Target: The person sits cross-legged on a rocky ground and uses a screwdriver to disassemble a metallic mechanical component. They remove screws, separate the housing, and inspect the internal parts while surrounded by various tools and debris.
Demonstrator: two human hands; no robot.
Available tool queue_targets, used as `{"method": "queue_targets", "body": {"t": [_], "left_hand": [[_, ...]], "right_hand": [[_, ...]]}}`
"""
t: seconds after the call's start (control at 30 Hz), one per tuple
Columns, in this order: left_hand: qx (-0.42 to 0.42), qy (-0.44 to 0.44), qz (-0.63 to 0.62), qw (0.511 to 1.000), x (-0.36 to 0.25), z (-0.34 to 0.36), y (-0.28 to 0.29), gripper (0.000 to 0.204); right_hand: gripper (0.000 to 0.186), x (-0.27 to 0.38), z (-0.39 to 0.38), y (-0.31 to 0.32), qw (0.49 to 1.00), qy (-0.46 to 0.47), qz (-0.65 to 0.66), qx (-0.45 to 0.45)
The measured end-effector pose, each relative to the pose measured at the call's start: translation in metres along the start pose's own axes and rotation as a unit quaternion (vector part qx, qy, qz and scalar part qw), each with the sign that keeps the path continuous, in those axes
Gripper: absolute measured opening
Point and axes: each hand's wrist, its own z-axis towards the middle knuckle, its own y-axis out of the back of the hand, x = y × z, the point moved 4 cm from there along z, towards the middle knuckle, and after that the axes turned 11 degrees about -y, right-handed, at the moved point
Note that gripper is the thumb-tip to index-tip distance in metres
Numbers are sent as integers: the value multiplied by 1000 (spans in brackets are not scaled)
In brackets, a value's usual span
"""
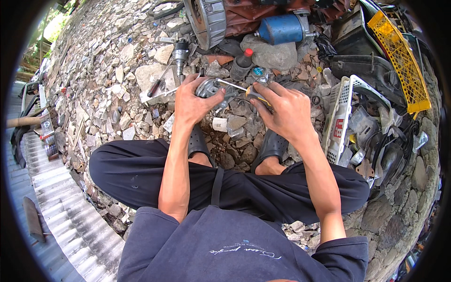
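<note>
My left hand (192,98) grips a small silvery metal part (206,88) with a round end, above the rubble between my feet. My right hand (282,108) is closed round the yellow handle of a screwdriver (253,95), whose shaft reaches leftward to the metal part; the exact contact at its tip is unclear. Just beyond my left hand lie a dark cylindrical part (180,55) and a second screwdriver (155,87) on a flat pale stone (152,77). A dark bottle with a red cap (242,66) stands ahead of the part.
A large housing (204,21) and a blue cylinder (281,29) lie ahead. Right are black containers (361,75), a yellow grate (399,61) and a white crate (336,131) of parts. Stones (112,61) cover the ground; corrugated sheeting (61,197) borders the left.
</note>
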Motion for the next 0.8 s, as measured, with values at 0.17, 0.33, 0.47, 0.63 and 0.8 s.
{"method": "queue_targets", "body": {"t": [0.17,0.33,0.47,0.63,0.8], "left_hand": [[1,2,10,1000,6,0,-2,55],[1,13,10,1000,-3,2,2,55],[13,23,-11,1000,-1,2,2,53],[0,-3,8,1000,8,1,-2,52],[8,-3,8,1000,6,1,-2,52]], "right_hand": [[28,0,0,2,1000,-1,-1,1],[29,-2,0,3,1000,4,4,0],[29,-2,0,2,1000,6,12,0],[28,-1,0,2,1000,10,15,1],[28,0,0,2,1000,6,14,7]]}}
